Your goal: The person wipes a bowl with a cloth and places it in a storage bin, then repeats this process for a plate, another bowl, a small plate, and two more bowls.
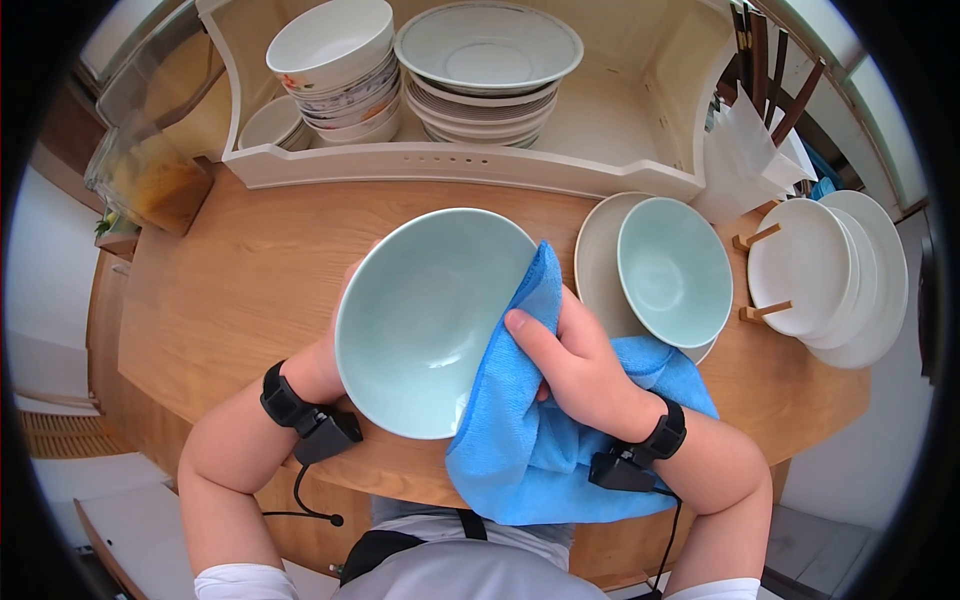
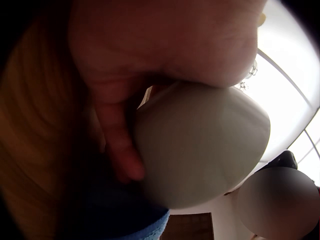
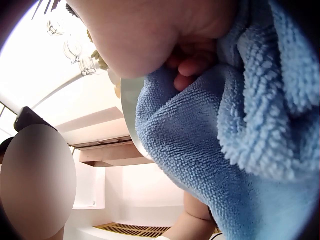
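Note:
A pale green bowl (image 1: 430, 320) is held tilted over the front of the table, its inside facing up. My left hand (image 1: 322, 358) grips it from the left side, most of the fingers hidden behind it. In the left wrist view, fingers (image 2: 122, 145) of that hand lie along the bowl's outer wall (image 2: 205, 145). A blue towelling cloth (image 1: 515, 430) is folded over the bowl's right rim. My right hand (image 1: 590, 365) pinches the cloth there, thumb on the inner side. The rest of the cloth hangs below that hand in loose folds (image 3: 195, 135).
A second pale green bowl (image 1: 675, 270) leans on a cream plate (image 1: 598, 250) at the right. White plates (image 1: 800, 265) stand in a wooden rack farther right. Behind, a cream shelf tray (image 1: 630, 170) bears stacked bowls (image 1: 335, 50) and plates (image 1: 490, 45). Chopsticks (image 1: 760, 60) stand at the back right.

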